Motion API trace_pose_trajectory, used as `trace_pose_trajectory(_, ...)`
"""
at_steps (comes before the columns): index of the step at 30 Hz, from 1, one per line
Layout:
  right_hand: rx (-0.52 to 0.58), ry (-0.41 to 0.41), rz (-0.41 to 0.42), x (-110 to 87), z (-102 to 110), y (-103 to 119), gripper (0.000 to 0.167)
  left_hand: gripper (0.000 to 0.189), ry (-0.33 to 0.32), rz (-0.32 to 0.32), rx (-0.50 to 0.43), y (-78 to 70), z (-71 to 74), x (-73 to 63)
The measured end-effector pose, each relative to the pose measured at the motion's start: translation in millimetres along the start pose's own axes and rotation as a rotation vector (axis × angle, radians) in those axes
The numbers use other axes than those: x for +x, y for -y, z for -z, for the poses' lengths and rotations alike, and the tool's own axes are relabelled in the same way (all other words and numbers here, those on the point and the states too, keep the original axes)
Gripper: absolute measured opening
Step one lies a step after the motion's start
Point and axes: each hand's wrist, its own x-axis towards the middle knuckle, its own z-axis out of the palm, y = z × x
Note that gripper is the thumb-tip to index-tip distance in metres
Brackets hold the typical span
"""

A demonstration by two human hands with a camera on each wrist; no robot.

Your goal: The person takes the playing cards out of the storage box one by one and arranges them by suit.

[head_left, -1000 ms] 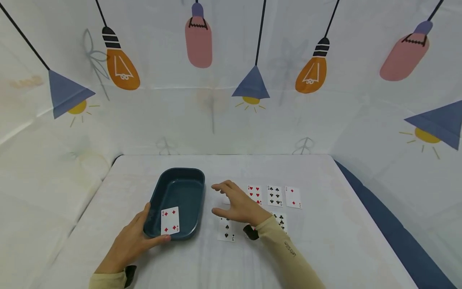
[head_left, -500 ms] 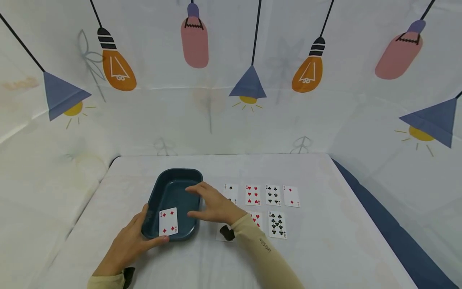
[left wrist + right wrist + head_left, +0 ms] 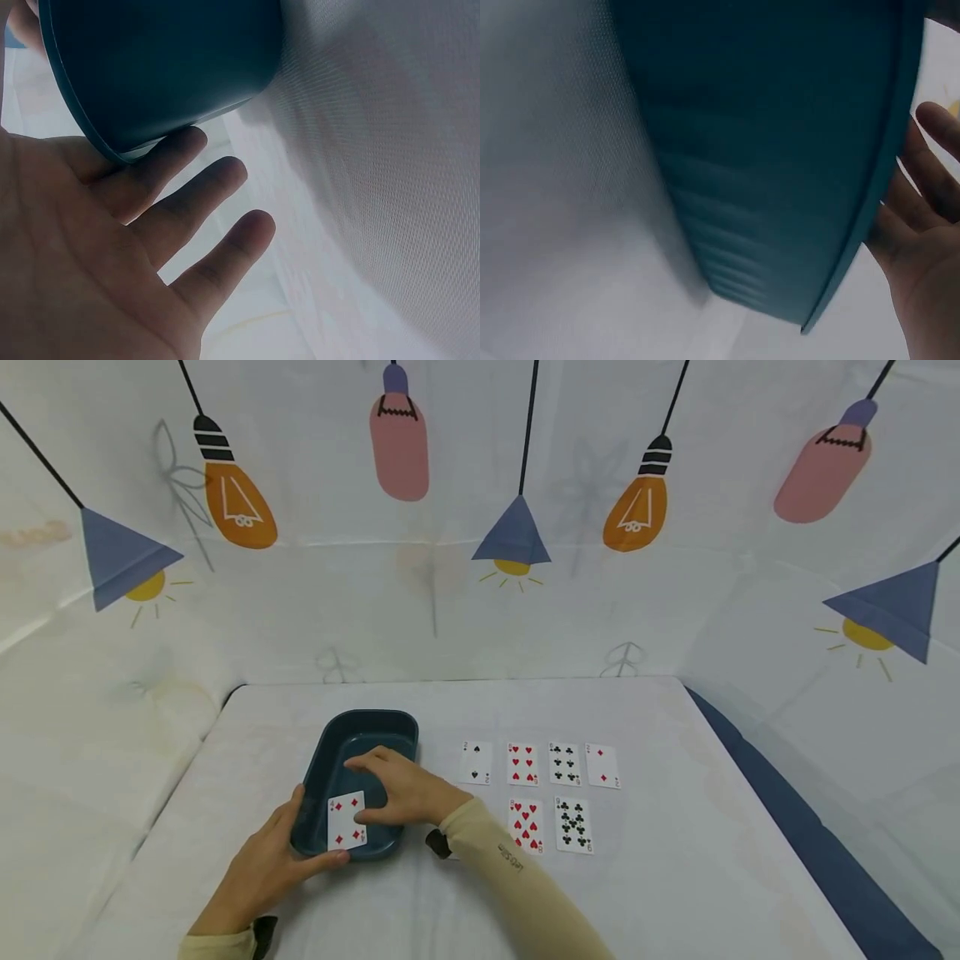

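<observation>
In the head view, a dark teal tray (image 3: pixel 322 760) stands on the white-covered table. My left hand (image 3: pixel 258 872) holds its near left corner, thumb at the near rim and fingers along the left side. In the left wrist view several fingertips (image 3: pixel 255 225) stand off the wall. A four of diamonds playing card (image 3: pixel 337 818) lies face up at the near end of the tray. Over the tray hovers my right hand (image 3: pixel 408 789), fingers loosely bent and apart, with nothing visible between them; its thumb overlaps the card's right edge in view.
Face-up cards lie right of the tray. The back row has a two of spades (image 3: pixel 476 763), six of hearts (image 3: pixel 522 764), six of clubs (image 3: pixel 565 764) and two of diamonds (image 3: pixel 603 767). Nearer are an eight of hearts (image 3: pixel 525 827) and a clubs card (image 3: pixel 573 825). My right forearm hides another.
My right hand has moved left, from above the laid-out cards to over the tray, uncovering the two of spades and clubs card. The left hand stays at the tray's corner.
</observation>
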Motion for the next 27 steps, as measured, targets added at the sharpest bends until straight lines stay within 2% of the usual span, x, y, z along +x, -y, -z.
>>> trace_pose_trajectory(5, -0.023, 0.055, -0.03, 10.0, -9.4, 6.2, 0.079, 0.131, -0.002, 0.004, 0.001, 0.7, -0.5, 0.0)
trace_pose_trajectory(13, -0.099, 0.104, -0.053, 15.8, -19.9, 6.7, 0.087, 0.128, -0.01, -0.024, -0.015, 2.6, -1.3, -0.2)
trace_pose_trajectory(20, -0.276, 0.145, -0.087, 19.9, -32.1, 5.7, 0.097, 0.127, -0.016, -0.036, -0.03, 4.7, -1.3, 0.2)
trace_pose_trajectory(27, -0.412, 0.171, -0.115, 24.2, -38.9, 3.9, 0.099, 0.127, -0.017, -0.039, -0.03, 3.9, -1.8, 1.0)
